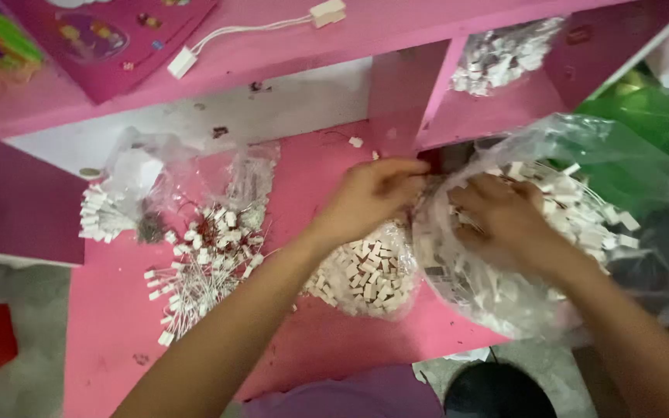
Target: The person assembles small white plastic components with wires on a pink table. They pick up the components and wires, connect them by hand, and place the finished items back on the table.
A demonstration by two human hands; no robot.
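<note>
The big clear plastic bag (505, 302) of small white connector pieces lies on the right side of the pink desk (110, 317), its open mouth turned up and toward the left, its bulk sagging toward the desk's near right edge. The white pieces (582, 209) inside are heaped mostly to the far right of the bag, beyond my right hand.

My right hand (505, 220) is the one in the bag: it rests palm down inside the opening, on top of the pieces, fingers (470, 197) curled loosely and pointing left toward the bag's rim. Whether it has any piece pinched I cannot tell, since the fingertips are hidden by the film and by blur.

My left hand (369, 193) sits just beside it, to the left, at the bag's mouth. Its fingers are drawn together and bent, and they seem to pinch the edge of the film or something small there; the picture is too soft to say which. The two hands nearly touch, fingertips facing each other across the rim.

Just below my left wrist lies a smaller clear bag (365, 275) packed with the same white pieces. Further left on the desk are a loose pile of wired white connectors (203, 263) and another crumpled bag (141, 178). Above, a pink shelf compartment (497, 108) holds more white pieces (505, 50), and a white two-ended lead (257, 31) lies on the top shelf.
</note>
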